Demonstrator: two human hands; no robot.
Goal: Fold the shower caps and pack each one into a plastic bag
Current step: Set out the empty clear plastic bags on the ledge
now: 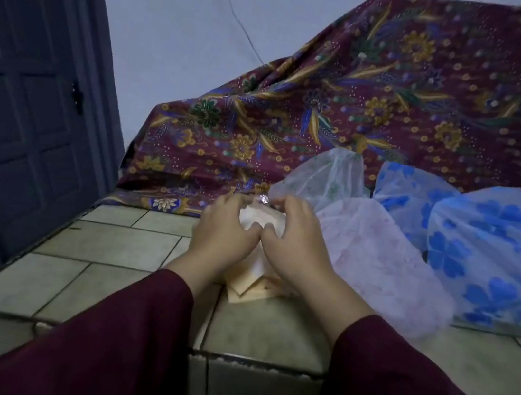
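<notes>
Both hands meet over a small folded cap [260,222] held just above the tiled ledge [130,245]. The left hand [225,234] curls its fingers round the cap's left side, and the right hand [294,241] curls round its right side, thumbs touching in the middle. A glint of clear film at the far edge of the bundle suggests a plastic bag [264,199] already around or against the cap, but I cannot tell which.

Below the hands, near the wrists, lies a small stack of pale flat pieces [247,288], perhaps more bags or folded caps; too blurred to say.

To the right, unfolded caps wait: a pink one [378,259] nearest, a greenish one [326,180] behind it, and two blue-flowered ones [494,252] farther right. A patterned cloth [402,100] drapes behind, a dark door [33,79] stands at left.

The likely step is easing the folded cap into its bag. The risk is that slippery film springs the fold open if either grip loosens, or that the bag mouth collapses and the cap bunches at the opening. The pink cap sits close enough to be dragged by the right sleeve [409,388].
</notes>
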